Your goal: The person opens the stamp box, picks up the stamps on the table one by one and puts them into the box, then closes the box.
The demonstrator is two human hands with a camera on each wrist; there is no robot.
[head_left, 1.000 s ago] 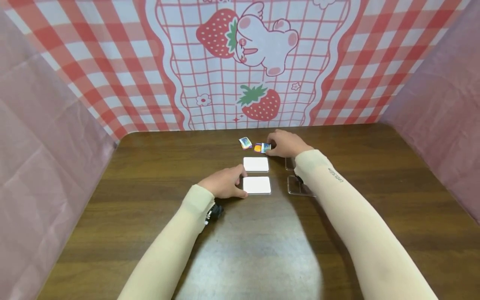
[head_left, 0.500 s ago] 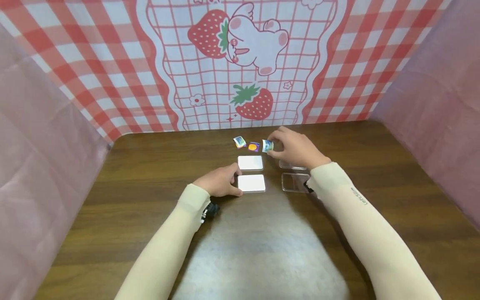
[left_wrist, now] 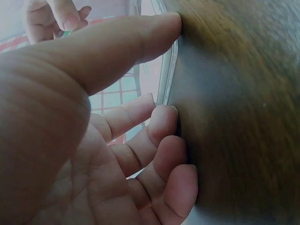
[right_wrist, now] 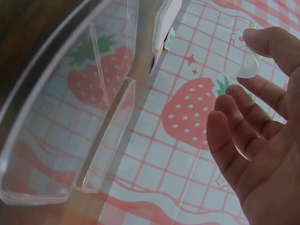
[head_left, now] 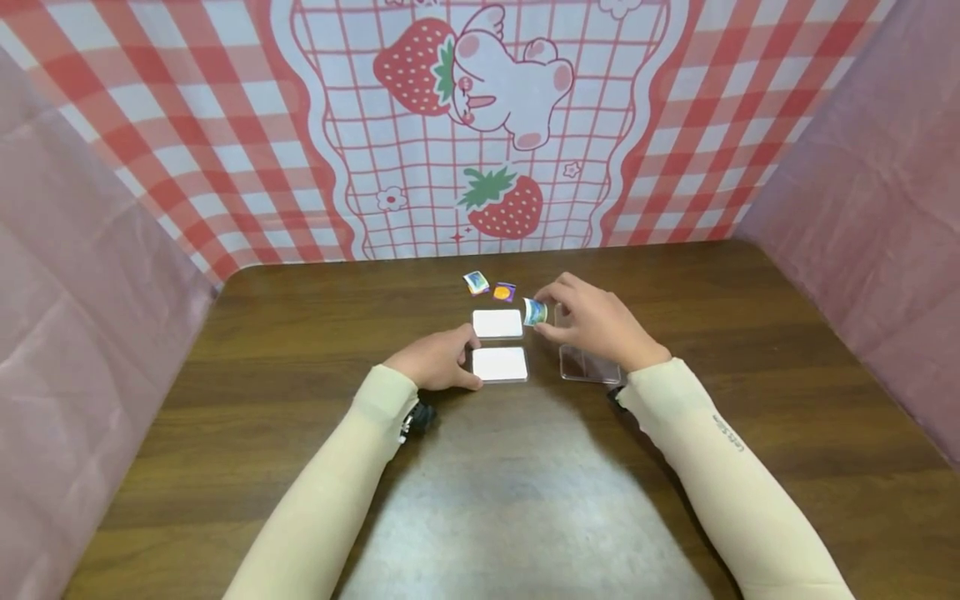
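My right hand (head_left: 603, 327) pinches a small stamp-like picture paper (head_left: 536, 312) between thumb and fingertips, above the table. The paper is blue-green with a white border and bends into a curve; its pale back (right_wrist: 249, 68) shows in the right wrist view. Thumb and index finger of my left hand (head_left: 435, 360) hold the left end of the nearer white flat box (head_left: 500, 364), which has a clear rim. Just behind it lies a second white flat box (head_left: 497, 323). A purple-and-orange picture paper (head_left: 504, 292) and another blue one (head_left: 476, 282) lie farther back.
Clear shallow plastic lids lie right of the white boxes: the nearer lid (head_left: 589, 365) shows below my right hand, and the farther lid (right_wrist: 107, 136) is mostly covered in the head view. A checked strawberry cloth (head_left: 480, 125) hangs behind the wooden table (head_left: 510, 492).
My right hand has lifted the blue-green paper off the purple-and-orange one and carried it toward me, beside the farther white box. The left hand keeps its place at the nearer box.
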